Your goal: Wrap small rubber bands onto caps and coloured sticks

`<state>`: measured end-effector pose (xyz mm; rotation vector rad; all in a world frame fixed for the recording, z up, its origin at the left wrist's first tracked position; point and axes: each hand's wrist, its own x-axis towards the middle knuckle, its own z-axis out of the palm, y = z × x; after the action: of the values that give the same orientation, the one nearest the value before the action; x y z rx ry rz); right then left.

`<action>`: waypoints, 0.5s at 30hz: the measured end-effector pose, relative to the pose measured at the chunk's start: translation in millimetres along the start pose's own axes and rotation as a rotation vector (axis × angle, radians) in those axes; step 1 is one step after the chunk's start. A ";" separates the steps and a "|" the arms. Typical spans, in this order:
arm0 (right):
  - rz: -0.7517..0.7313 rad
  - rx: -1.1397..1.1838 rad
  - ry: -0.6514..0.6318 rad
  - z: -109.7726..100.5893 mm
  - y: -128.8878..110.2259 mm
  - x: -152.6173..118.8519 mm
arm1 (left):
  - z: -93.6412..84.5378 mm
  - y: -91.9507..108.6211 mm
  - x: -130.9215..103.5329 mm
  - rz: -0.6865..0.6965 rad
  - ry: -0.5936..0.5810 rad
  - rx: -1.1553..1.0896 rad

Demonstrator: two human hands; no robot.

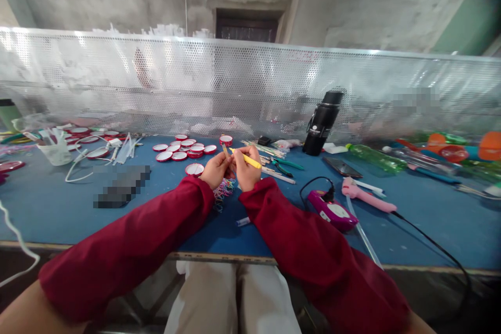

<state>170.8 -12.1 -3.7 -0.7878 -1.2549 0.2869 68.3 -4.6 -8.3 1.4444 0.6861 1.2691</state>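
Observation:
My right hand [247,169] is closed around a slim yellow pen-like tool [252,160], its near end sticking out past the fingers. Close beside it, my left hand [214,170] pinches a small thin tan piece [225,150] that points upward. The fingertips of both hands nearly meet, and whatever lies between them is too small to make out. Below the hands, a tangle of multicoloured strings [223,195] rests on the blue table [211,237]. A round red-rimmed white disc [194,169] lies just left of my left hand.
More red-rimmed discs [179,156] are spread at the left, behind a dark blurred object [123,186]. Pliers [282,168] and thin sticks lie behind my right hand. A black bottle [323,122], purple device [332,211] and pink glue gun [368,197] stand or lie rightward.

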 end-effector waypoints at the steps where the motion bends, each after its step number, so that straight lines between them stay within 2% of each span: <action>1: 0.008 0.018 -0.008 0.3 0.1 -0.2 | 0.2 -0.3 0.3 -0.002 -0.002 -0.011; 8: -0.060 -0.055 -0.078 -1.4 -5.0 -2.8 | 0.8 4.5 -1.8 0.016 -0.001 0.016; 15: -0.008 0.014 -0.008 0.4 -1.6 -0.4 | 0.9 1.2 -0.1 0.001 0.004 -0.002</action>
<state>170.0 -13.3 -2.9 -0.7700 -1.2620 0.2928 68.9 -5.3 -7.1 1.4413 0.6860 1.2735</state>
